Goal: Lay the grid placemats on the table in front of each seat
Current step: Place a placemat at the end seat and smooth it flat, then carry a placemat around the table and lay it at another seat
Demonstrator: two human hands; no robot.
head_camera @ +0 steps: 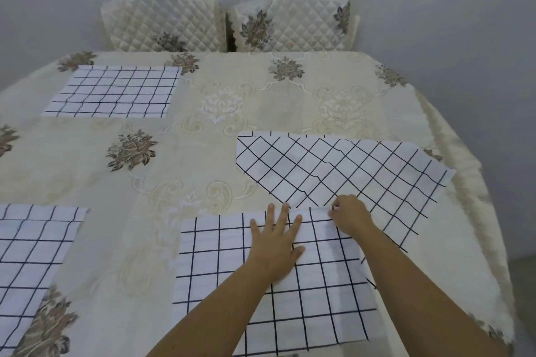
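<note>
Near placemat (319, 298) lay square at table's near edge, R of centre. Left hand (275, 249) pressed flat on it, fingers straight & spread. Right hand (351, 214) had fingers curled, pinching its far-R corner, right where it overlapped a skewed placemat (362, 171) lying diagonal just beyond. Two more flat: far-left placemat (116, 93) & near-left placemat (32, 255). All on cream floral tablecloth (203, 153); two quilted chair backs (162, 23) beyond, by the wall.
</note>
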